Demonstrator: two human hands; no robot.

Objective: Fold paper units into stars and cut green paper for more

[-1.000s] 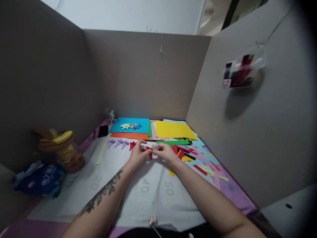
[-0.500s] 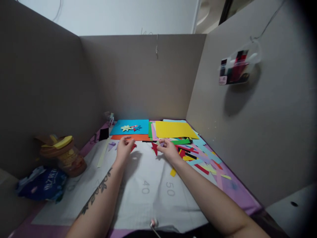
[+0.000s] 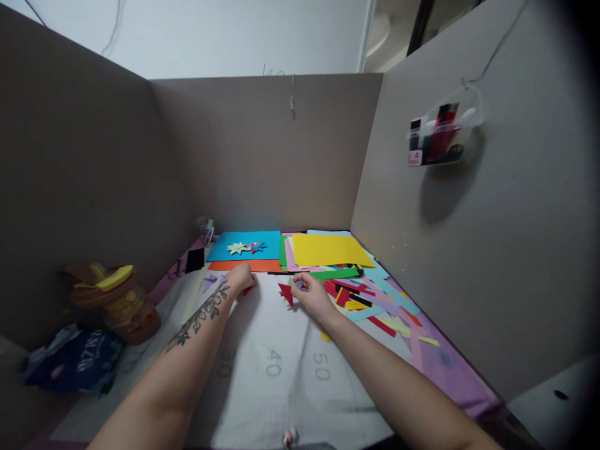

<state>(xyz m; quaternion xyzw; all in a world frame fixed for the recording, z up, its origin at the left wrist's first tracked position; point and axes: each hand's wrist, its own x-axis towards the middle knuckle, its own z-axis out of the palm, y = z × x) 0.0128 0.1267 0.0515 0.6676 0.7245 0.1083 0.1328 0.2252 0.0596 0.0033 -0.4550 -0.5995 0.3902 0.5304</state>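
My right hand point(image 3: 312, 294) is pinched on a folded paper star point(image 3: 287, 294) with red, pale green and purple points, held just above the white mat point(image 3: 274, 331). To its left, my left hand point(image 3: 241, 280) is closed, palm down, with a bit of red paper point(image 3: 250, 285) showing at its fingertips; how firmly it grips this is hidden. Small purple folded pieces point(image 3: 209, 283) lie on the mat left of my left hand. Beyond the hands, pale yellow and red-blue folded stars point(image 3: 237, 248) rest on a blue sheet point(image 3: 225, 238).
Yellow sheets point(image 3: 328, 250) lie at the back right, with many coloured strips point(image 3: 384, 303) in front. On the left stand a brown container point(image 3: 135, 312) and a blue packet point(image 3: 77, 362). Grey panels point(image 3: 272, 156) enclose the table; a clear pouch point(image 3: 440, 137) hangs right.
My left hand has turned palm down and its forearm has rolled, showing more of the tattoo. My right hand has shifted slightly left with the paper star. The view has tilted a little.
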